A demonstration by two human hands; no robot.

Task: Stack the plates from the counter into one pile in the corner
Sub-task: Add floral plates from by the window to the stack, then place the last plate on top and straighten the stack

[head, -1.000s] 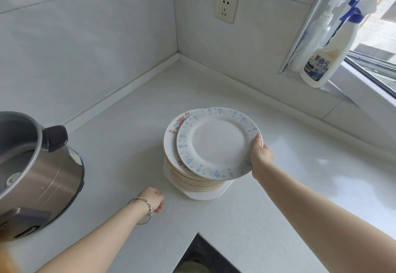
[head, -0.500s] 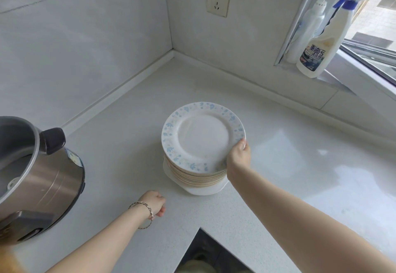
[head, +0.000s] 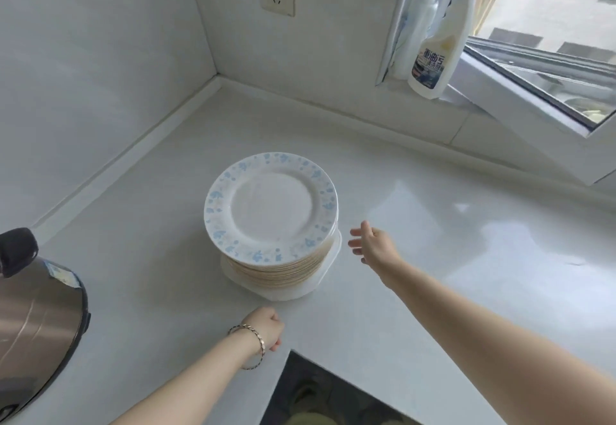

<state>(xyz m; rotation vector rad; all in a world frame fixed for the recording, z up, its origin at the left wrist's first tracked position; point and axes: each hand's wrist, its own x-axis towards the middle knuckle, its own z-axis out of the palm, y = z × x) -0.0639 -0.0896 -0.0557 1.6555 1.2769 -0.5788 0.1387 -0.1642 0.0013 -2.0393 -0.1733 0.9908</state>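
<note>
Risks toppling tall plate pile [head: 271, 211] if bumped by spread, empty right hand [head: 375, 244] just beside; left hand [head: 266, 326] fisted on counter [head: 433, 224], gripping nothing.

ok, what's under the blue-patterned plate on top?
A pile of plates, only their tan rim edges showing, on a white squarish dish that sits on the counter. The top plate covers their faces, so patterns and exact count cannot be told.
</note>
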